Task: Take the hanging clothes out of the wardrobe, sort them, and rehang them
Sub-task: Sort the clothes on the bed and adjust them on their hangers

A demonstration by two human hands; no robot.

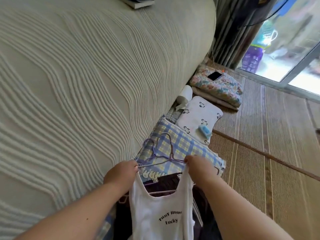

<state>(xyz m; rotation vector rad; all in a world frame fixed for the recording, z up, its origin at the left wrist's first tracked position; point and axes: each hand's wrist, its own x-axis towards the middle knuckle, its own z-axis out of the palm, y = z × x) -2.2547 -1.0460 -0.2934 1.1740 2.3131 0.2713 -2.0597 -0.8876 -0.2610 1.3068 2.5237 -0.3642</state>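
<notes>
Head view, left hand (121,174), right hand (197,168) pinching soft white tank top (159,213) straps

Tank top (161,213): white, with black arched lettering on the chest. Wire hangers (161,161): lilac. Bedspread (78,75): cream, with raised wavy parallel ridges. Checked cloth (183,146): blue, yellow and white plaid, edged by a blue band of white rabbits. Pillow (199,113): white, scattered with small black-and-white animal figures. Packet (205,131): light blue. Folded quilt (223,89): pink, teal and orange floral. Phone (214,75): black. Floor mat (268,144): tan woven stripes, brown border. Curtain (230,32): grey vertical stripes.
</notes>
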